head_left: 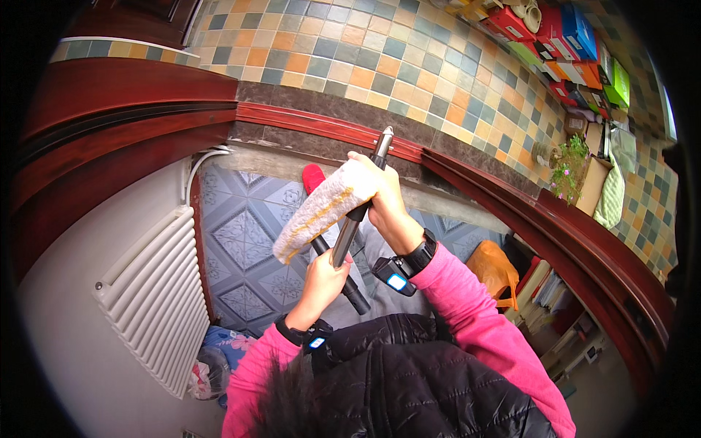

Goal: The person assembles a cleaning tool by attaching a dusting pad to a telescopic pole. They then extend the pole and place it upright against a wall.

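Observation:
My left hand (323,276) grips the lower part of a metal pole (359,203) that slants up toward the dark red wooden door frame (328,125). My right hand (383,196) presses a white and yellow cloth (318,212) around the pole higher up. The pole's top end (385,137) shows above my right fingers. A second stick with a red tip (313,177) and a black handle (355,296) crosses behind the cloth. Both wrists wear dark bands with small lit screens, and the sleeves are pink.
A white ribbed radiator (155,297) hangs on the left wall. Patterned blue tiles (248,241) lie past the frame. An orange bag (493,269) and shelves with papers (551,303) are at the right. Coloured boxes (562,40) and a small flowering plant (569,162) sit against the chequered tiles.

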A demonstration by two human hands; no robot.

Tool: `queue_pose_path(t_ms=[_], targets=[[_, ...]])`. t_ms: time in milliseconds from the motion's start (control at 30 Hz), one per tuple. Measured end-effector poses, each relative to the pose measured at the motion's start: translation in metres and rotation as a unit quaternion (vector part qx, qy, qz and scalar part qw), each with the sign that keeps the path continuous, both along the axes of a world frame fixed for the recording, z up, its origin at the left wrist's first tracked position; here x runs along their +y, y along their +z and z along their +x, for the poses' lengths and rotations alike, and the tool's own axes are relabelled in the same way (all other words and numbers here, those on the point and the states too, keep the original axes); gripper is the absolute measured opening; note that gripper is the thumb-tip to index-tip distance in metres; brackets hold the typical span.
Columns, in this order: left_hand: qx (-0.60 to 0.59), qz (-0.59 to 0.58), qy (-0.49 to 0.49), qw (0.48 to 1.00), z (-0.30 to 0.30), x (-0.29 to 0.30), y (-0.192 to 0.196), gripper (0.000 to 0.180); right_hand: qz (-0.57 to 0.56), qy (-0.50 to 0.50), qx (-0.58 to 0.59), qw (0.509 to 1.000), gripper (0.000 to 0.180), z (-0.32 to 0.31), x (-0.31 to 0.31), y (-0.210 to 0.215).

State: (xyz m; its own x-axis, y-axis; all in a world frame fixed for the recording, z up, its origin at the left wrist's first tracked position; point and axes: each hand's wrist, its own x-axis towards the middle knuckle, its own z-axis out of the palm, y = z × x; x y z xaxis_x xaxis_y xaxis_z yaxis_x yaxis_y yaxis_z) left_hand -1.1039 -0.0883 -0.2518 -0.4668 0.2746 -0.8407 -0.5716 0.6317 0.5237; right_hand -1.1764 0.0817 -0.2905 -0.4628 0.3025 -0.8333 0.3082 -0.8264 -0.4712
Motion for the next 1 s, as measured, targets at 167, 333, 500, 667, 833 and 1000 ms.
queue_pose_path(t_ms=[167, 333, 500, 667, 833, 1000], targets=[[0.115, -0.05, -0.023, 0.992, 0.016, -0.002, -0.003, 0.009, -0.01, 0.077, -0.01, 0.997, 0.011, 0.002, 0.007, 0.016], [0.196, 0.05, 0.069, 0.977, 0.032, -0.01, 0.003, 0.027, 0.023, 0.125, 0.127, 0.984, 0.011, 0.011, -0.002, 0.068], [0.323, 0.125, -0.013, 0.938, 0.027, -0.012, -0.012, 0.054, 0.072, 0.184, 0.248, 0.948, 0.014, 0.025, -0.008, 0.115], [0.255, 0.215, -0.017, 0.943, 0.034, -0.017, -0.013, 0.048, 0.117, 0.271, 0.298, 0.908, 0.016, 0.032, -0.015, 0.136], [0.243, 0.212, -0.022, 0.946, 0.044, -0.027, -0.014, 0.041, 0.168, 0.239, 0.328, 0.899, 0.013, 0.034, -0.027, 0.139], [0.239, 0.202, -0.021, 0.949, 0.047, -0.032, -0.014, 0.034, 0.177, 0.242, 0.336, 0.893, 0.013, 0.037, -0.029, 0.141]])
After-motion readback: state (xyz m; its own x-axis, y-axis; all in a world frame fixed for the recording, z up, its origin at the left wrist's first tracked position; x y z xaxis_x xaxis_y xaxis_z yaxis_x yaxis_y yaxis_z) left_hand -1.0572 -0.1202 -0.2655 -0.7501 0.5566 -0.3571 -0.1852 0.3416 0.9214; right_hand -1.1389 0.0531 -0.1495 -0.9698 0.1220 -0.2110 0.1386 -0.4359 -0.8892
